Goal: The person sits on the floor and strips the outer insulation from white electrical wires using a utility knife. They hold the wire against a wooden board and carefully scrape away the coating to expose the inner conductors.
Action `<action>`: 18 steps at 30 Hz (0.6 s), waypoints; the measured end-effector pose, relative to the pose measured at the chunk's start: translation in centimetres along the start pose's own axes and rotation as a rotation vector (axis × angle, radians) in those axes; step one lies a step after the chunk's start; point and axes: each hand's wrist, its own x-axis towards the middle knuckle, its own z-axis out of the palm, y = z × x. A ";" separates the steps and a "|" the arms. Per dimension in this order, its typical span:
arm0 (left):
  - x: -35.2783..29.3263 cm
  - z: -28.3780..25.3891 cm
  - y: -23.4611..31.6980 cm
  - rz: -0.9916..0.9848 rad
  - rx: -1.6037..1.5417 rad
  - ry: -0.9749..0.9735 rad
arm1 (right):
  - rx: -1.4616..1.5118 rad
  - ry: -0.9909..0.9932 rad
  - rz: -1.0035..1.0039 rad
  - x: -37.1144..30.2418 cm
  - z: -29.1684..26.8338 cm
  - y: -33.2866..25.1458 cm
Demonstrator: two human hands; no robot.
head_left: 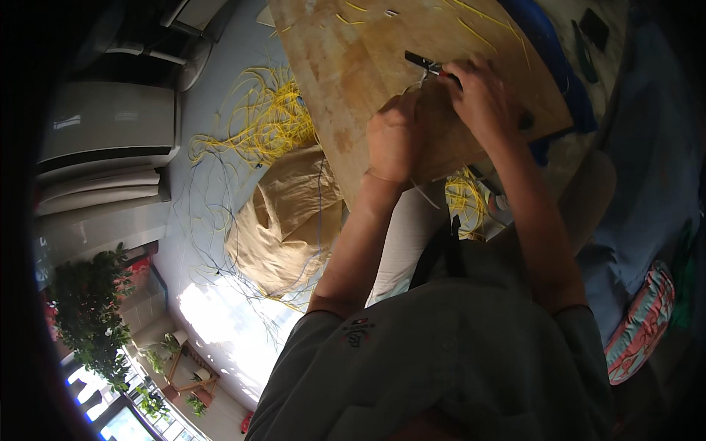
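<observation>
My left hand (pixel 396 138) is closed in a fist above the near part of a wooden board (pixel 346 59). Pinched in it is a thin pale cable (pixel 426 195), whose tail hangs out below the hand. The other end rises from the fist to a pliers-like hand tool (pixel 426 66) with a dark flat part, metal jaws and a bit of red at the grip. My right hand (pixel 482 95) is wrapped round the tool's handle, just right of the left hand. Fingers hide most of the handle, so its exact kind is unclear.
Yellow wire offcuts (pixel 471 33) lie on the board's far part. A tangled heap of yellow wire (pixel 276 114) and a tan cloth sack (pixel 283 220) are on the floor to the left. More yellow wire (pixel 465 197) lies under the board. A patterned cushion (pixel 641 323) sits at the right.
</observation>
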 end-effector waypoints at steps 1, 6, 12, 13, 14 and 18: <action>-0.2 -0.1 0.1 -0.001 -0.005 -0.035 | -0.045 0.027 -0.005 0.7 0.3 0.3; -0.5 0.5 0.8 -0.037 0.039 0.015 | 0.268 0.033 0.073 0.8 1.4 2.8; -0.5 0.2 0.9 -0.054 -0.005 -0.011 | 0.146 -0.045 0.026 -2.5 -2.4 1.4; -0.5 0.1 1.0 -0.055 0.000 -0.018 | 0.129 -0.050 0.010 -2.7 -2.6 1.1; -0.4 0.2 1.0 -0.056 -0.005 -0.012 | 0.126 -0.081 0.018 -2.6 -2.7 0.8; -0.3 0.3 1.0 -0.058 -0.008 0.009 | 0.135 -0.078 0.029 -2.8 -2.2 0.8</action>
